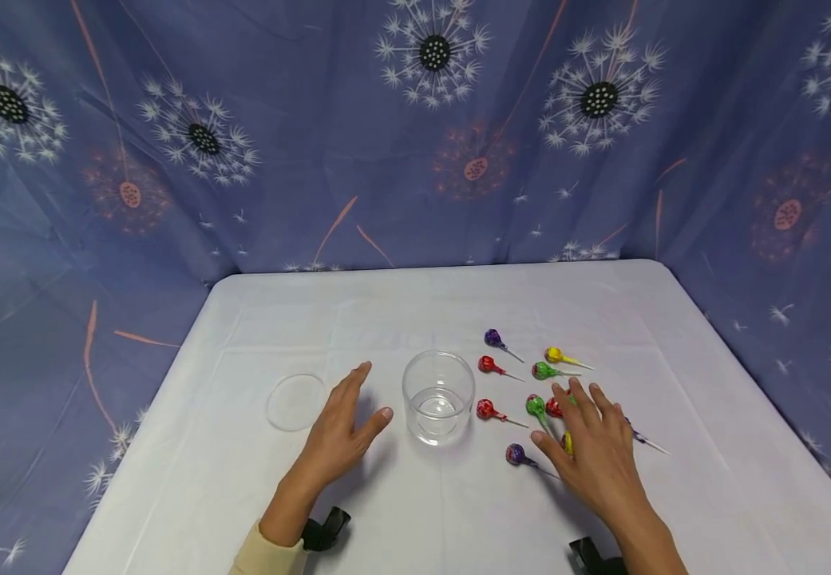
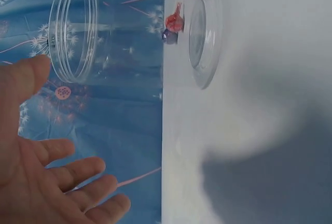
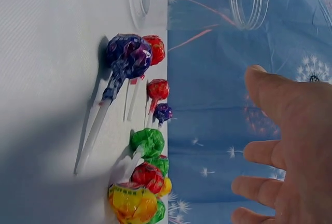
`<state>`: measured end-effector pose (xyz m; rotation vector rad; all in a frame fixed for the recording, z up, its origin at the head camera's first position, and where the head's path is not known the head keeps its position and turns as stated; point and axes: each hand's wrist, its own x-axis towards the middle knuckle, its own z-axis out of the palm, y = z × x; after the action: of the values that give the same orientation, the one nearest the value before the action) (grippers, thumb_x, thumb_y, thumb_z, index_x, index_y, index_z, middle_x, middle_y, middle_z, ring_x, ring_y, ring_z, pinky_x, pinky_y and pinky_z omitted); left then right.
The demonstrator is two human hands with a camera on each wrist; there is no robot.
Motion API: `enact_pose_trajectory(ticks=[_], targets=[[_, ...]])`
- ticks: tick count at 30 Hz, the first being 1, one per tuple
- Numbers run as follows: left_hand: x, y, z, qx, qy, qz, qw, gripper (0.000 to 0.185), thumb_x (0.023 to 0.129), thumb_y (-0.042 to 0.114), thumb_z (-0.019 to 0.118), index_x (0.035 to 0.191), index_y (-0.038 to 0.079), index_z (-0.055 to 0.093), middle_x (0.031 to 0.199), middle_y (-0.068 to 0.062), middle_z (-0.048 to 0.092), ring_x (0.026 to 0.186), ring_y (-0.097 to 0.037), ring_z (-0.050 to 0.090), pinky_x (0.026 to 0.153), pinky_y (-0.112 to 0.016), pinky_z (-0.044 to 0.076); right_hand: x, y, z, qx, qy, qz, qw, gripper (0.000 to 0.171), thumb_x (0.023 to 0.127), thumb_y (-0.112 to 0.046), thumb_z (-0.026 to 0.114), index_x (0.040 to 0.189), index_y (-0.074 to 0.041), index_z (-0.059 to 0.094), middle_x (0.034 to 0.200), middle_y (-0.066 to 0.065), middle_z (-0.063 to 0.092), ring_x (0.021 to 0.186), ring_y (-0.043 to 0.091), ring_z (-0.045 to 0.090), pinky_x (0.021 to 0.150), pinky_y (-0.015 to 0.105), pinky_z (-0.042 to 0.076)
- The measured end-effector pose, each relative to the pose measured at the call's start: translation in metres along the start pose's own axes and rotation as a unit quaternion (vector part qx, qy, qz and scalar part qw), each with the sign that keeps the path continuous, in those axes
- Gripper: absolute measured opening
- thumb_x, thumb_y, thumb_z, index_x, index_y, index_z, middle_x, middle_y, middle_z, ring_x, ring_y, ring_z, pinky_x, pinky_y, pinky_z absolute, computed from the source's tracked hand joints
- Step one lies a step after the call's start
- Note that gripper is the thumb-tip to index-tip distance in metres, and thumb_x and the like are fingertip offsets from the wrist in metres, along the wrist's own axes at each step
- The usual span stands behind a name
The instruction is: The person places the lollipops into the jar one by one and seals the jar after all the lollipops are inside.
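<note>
A clear, round jar [image 1: 438, 399] without its lid stands upright mid-table. Left of it, my left hand [image 1: 339, 431] hovers with fingers extended and thumb spread toward the jar, holding nothing. My right hand [image 1: 595, 455] is held over a spread of wrapped lollipops, palm down and fingers apart, and covers some of them. Among these are a purple lollipop [image 1: 516, 455], a red lollipop [image 1: 485, 410], a green lollipop [image 1: 536, 406] and a yellow lollipop [image 1: 554, 354]. In the right wrist view the nearest purple lollipop [image 3: 127, 58] lies on the cloth, apart from the fingers.
A clear round lid [image 1: 296, 402] lies flat on the table, left of the left hand. White cloth covers the table [image 1: 401, 311]. Behind and beside it hangs a blue curtain [image 1: 300, 160] with dandelion prints. Black straps [image 1: 325, 529] sit at the wrists.
</note>
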<state>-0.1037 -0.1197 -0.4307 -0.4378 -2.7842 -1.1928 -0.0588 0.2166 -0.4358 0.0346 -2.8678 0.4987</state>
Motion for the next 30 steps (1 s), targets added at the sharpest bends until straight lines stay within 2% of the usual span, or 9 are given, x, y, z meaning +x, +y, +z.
enact_pose_trajectory(ticks=[6, 11, 15, 22, 30], targets=[[0.003, 0.001, 0.001, -0.079, -0.045, -0.027, 0.9955, 0.079, 0.087, 0.047, 0.063, 0.151, 0.025, 0.022, 0.156, -0.001, 0.027, 0.144, -0.027, 0.025, 0.114, -0.056, 0.027, -0.004, 0.002, -0.001, -0.009, -0.002, 0.022, 1.0, 0.077, 0.079, -0.041, 0.072, 0.141, -0.006, 0.041, 0.149, 0.024, 0.031, 0.139, 0.043, 0.018, 0.107, 0.068, 0.014], [0.006, 0.002, 0.005, -0.117, -0.067, -0.042, 0.99, 0.089, 0.081, 0.046, 0.071, 0.151, 0.03, 0.019, 0.156, 0.005, 0.023, 0.144, -0.027, 0.026, 0.115, -0.054, 0.026, -0.007, 0.004, 0.0, -0.007, 0.001, 0.025, 1.0, 0.078, 0.077, -0.039, 0.074, 0.14, -0.006, 0.042, 0.148, 0.024, 0.033, 0.136, 0.044, 0.021, 0.104, 0.068, 0.017], [0.009, 0.002, 0.01, -0.136, -0.073, -0.037, 0.9874, 0.096, 0.077, 0.044, 0.075, 0.152, 0.028, 0.017, 0.157, 0.006, 0.022, 0.143, -0.028, 0.028, 0.115, -0.05, 0.028, -0.01, 0.006, 0.001, -0.001, 0.007, 0.021, 1.0, 0.079, 0.076, -0.039, 0.075, 0.14, -0.007, 0.042, 0.147, 0.024, 0.035, 0.135, 0.045, 0.023, 0.103, 0.067, 0.019], [0.014, 0.003, 0.021, -0.173, -0.079, -0.012, 0.9817, 0.101, 0.074, 0.038, 0.079, 0.152, 0.02, 0.017, 0.157, -0.001, 0.021, 0.144, -0.029, 0.024, 0.117, -0.048, 0.026, -0.015, 0.01, 0.003, 0.001, 0.031, 0.005, 1.0, 0.076, 0.072, -0.037, 0.079, 0.134, -0.004, 0.049, 0.143, 0.022, 0.041, 0.13, 0.043, 0.029, 0.098, 0.061, 0.024], [0.019, 0.005, 0.031, -0.208, -0.083, -0.019, 0.9745, 0.1, 0.074, 0.026, 0.081, 0.151, 0.019, 0.019, 0.157, -0.003, 0.022, 0.146, -0.024, 0.022, 0.118, -0.045, 0.025, -0.02, 0.014, 0.007, 0.0, 0.036, 0.001, 0.999, 0.08, 0.069, -0.036, 0.081, 0.135, -0.005, 0.049, 0.14, 0.022, 0.044, 0.128, 0.043, 0.031, 0.099, 0.061, 0.024]])
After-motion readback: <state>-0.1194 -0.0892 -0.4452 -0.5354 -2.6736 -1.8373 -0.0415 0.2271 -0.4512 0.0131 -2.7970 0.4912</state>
